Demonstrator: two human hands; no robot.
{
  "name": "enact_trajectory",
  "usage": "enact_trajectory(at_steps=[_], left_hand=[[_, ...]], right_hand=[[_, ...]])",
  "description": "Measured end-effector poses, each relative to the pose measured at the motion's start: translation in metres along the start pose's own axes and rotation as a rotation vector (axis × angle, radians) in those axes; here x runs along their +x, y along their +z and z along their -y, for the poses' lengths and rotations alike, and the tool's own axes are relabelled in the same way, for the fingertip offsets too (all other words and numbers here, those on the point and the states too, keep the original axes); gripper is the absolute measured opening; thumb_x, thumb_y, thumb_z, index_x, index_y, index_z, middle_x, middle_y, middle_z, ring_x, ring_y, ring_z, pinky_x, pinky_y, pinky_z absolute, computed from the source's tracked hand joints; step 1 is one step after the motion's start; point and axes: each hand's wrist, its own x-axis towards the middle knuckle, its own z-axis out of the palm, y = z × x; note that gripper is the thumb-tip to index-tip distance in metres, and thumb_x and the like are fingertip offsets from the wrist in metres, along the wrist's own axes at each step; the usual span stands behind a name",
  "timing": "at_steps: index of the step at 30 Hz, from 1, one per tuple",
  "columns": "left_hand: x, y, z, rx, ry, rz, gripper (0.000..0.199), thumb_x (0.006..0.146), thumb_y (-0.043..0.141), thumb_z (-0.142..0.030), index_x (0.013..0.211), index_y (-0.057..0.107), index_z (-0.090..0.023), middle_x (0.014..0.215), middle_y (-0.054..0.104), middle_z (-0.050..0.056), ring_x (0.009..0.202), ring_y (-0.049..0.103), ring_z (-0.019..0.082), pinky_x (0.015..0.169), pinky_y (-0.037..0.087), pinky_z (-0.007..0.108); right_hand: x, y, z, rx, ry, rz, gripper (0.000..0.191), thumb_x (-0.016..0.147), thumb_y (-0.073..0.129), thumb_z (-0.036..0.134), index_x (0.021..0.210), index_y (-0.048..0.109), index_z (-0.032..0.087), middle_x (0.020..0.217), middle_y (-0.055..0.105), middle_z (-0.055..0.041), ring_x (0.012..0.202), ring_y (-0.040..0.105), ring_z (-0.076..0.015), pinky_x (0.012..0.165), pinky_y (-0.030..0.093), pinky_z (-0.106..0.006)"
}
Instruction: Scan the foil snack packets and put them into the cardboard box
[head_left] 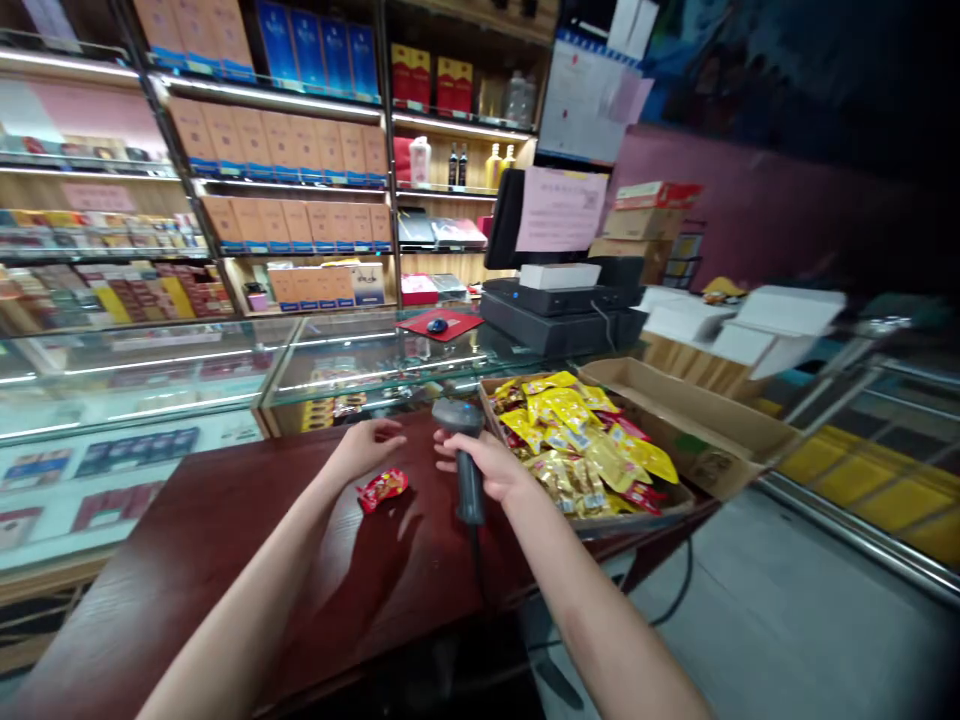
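Note:
My right hand [491, 462] is wrapped round the grip of a dark barcode scanner [469, 485], which is held upright with its head at the top and a cable running down. My left hand [367, 445] hovers over the tabletop, fingers stretched and slightly curved, with nothing in it. Just below its fingers a small red snack packet [383, 490] lies on the dark red wooden table [247, 500]. To the right of the scanner stands an open cardboard box [675, 505] filled with several yellow, gold and red snack packets [562, 410].
Behind the table runs a glass display counter [360, 350] bearing a mouse [437, 326] on a red mat and a black cash register [555, 315]. Stocked shelves [292, 180] line the back. At right are metal rails [862, 400] and a grey floor [795, 620].

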Motion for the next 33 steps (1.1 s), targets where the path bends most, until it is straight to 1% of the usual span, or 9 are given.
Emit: enact_trajectory(at_steps=[4, 8, 13, 15, 18, 21, 23, 27, 33], left_hand=[[-0.04, -0.006, 0.036, 0.184, -0.028, -0.097, 0.041, 0.071, 0.066, -0.04, 0.104, 0.07, -0.016, 0.102, 0.069, 0.013, 0.092, 0.063, 0.025, 0.081, 0.044, 0.03], [-0.066, 0.011, 0.034, 0.37, 0.05, -0.047, 0.038, 0.073, 0.065, -0.041, 0.105, 0.07, -0.021, 0.1, 0.067, 0.011, 0.094, 0.059, 0.026, 0.083, 0.041, 0.031], [-0.074, 0.027, 0.033, 0.47, -0.047, -0.074, 0.027, 0.069, 0.068, -0.027, 0.095, 0.069, -0.02, 0.094, 0.066, 0.01, 0.094, 0.058, 0.026, 0.081, 0.04, 0.032], [-0.073, 0.025, 0.038, 0.315, -0.094, -0.11, 0.022, 0.072, 0.065, -0.025, 0.093, 0.068, -0.019, 0.092, 0.067, 0.01, 0.09, 0.061, 0.024, 0.081, 0.042, 0.032], [-0.071, 0.017, 0.045, -0.186, -0.225, -0.091, 0.026, 0.075, 0.065, -0.03, 0.097, 0.066, -0.017, 0.092, 0.069, 0.01, 0.082, 0.064, 0.021, 0.076, 0.047, 0.031], [-0.07, 0.009, 0.047, -0.737, -0.352, 0.044, 0.034, 0.073, 0.069, -0.033, 0.102, 0.062, -0.016, 0.098, 0.068, 0.01, 0.082, 0.066, 0.02, 0.073, 0.052, 0.032], [-0.071, 0.008, 0.047, -0.969, -0.387, 0.144, 0.036, 0.072, 0.071, -0.031, 0.104, 0.061, -0.016, 0.1, 0.068, 0.01, 0.083, 0.067, 0.02, 0.075, 0.053, 0.034], [-0.07, 0.014, 0.046, -1.116, -0.383, 0.158, 0.031, 0.072, 0.073, -0.024, 0.099, 0.064, -0.013, 0.094, 0.07, 0.011, 0.079, 0.068, 0.018, 0.078, 0.053, 0.03], [-0.064, 0.021, 0.049, -1.021, -0.392, 0.159, 0.03, 0.072, 0.073, -0.028, 0.094, 0.068, -0.008, 0.088, 0.071, 0.013, 0.073, 0.068, 0.017, 0.074, 0.055, 0.028]], right_hand=[[0.008, 0.024, -0.046, -0.065, 0.086, -0.06, 0.02, 0.059, 0.066, 0.012, 0.079, 0.067, 0.015, 0.085, 0.068, -0.0036, 0.074, 0.061, -0.0133, 0.062, 0.051, -0.025], [0.014, 0.032, -0.074, -0.026, 0.149, -0.102, 0.019, 0.06, 0.063, 0.01, 0.079, 0.066, 0.015, 0.073, 0.066, -0.0015, 0.064, 0.059, -0.0107, 0.06, 0.049, -0.023], [0.018, 0.035, -0.087, 0.093, 0.257, 0.008, 0.016, 0.063, 0.062, 0.013, 0.079, 0.062, 0.014, 0.068, 0.065, -0.0037, 0.067, 0.065, -0.0159, 0.064, 0.052, -0.029], [0.018, 0.035, -0.085, 0.13, 0.219, 0.045, 0.017, 0.062, 0.064, 0.013, 0.079, 0.062, 0.014, 0.075, 0.067, -0.006, 0.073, 0.067, -0.0179, 0.068, 0.052, -0.031], [0.016, 0.033, -0.079, 0.133, 0.093, 0.051, 0.02, 0.06, 0.067, 0.013, 0.08, 0.065, 0.014, 0.084, 0.069, -0.0069, 0.079, 0.067, -0.0177, 0.073, 0.053, -0.03], [0.013, 0.032, -0.074, 0.104, 0.036, 0.026, 0.026, 0.059, 0.069, 0.014, 0.085, 0.068, 0.016, 0.085, 0.071, -0.0056, 0.08, 0.066, -0.0176, 0.073, 0.053, -0.029], [0.01, 0.033, -0.072, 0.112, 0.029, 0.069, 0.029, 0.058, 0.07, 0.014, 0.086, 0.069, 0.017, 0.088, 0.071, -0.0057, 0.083, 0.066, -0.0179, 0.073, 0.052, -0.029], [0.005, 0.036, -0.073, 0.119, 0.026, 0.111, 0.029, 0.056, 0.072, 0.015, 0.084, 0.071, 0.015, 0.086, 0.072, -0.0052, 0.08, 0.065, -0.0162, 0.075, 0.051, -0.027], [0.006, 0.029, -0.071, 0.114, 0.034, 0.072, 0.031, 0.055, 0.071, 0.014, 0.086, 0.07, 0.014, 0.082, 0.072, -0.0043, 0.07, 0.064, -0.0133, 0.072, 0.051, -0.025]])
